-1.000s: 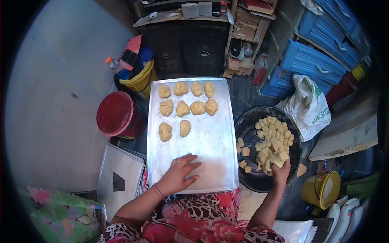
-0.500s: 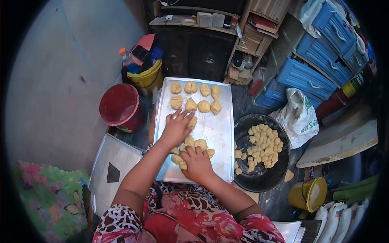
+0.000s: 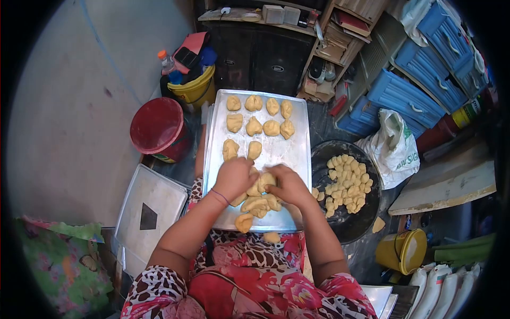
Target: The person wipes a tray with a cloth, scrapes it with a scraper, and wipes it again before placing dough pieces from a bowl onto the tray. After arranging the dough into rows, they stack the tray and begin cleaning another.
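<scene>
Both your hands have shifted together since half a second ago: your left hand (image 3: 234, 178) and right hand (image 3: 291, 187) now curl their fingers around the dough pieces (image 3: 259, 203), heaped at the near end of the tray (image 3: 284, 154), beside the black pan (image 3: 340, 226).

Your right hand (image 3: 289, 186) has left the pan (image 3: 348, 226) beside the tray (image 3: 289, 154). Both it and your left hand (image 3: 235, 178) now close on a new dough heap (image 3: 258, 203) at the tray's near end. One stray piece (image 3: 272, 237) lies just past the tray's near edge.
</scene>
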